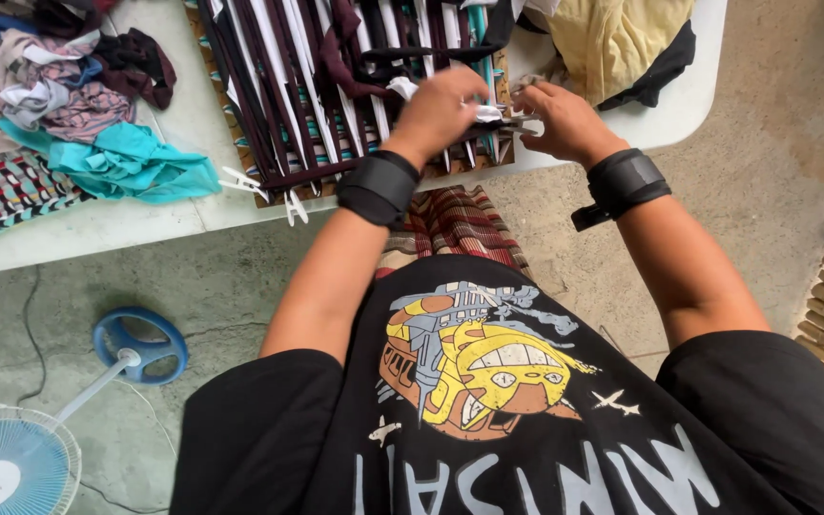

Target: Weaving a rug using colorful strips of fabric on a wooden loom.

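Both hands (503,114) — fingers pinching strips (488,113)

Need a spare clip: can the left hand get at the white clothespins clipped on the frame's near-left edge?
Probably yes. The white clothespins hang on the frame's open near edge, uncovered, with bare table beside them. The left hand pinches a white strip and would need to release it.

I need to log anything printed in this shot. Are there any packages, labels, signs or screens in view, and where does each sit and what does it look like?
No packages, labels, signs or screens show on the white table or the floor.
The only printed thing is the graphic on the person's black shirt: a yellow and orange cartoon vehicle shape at the chest, with large white lettering below it.
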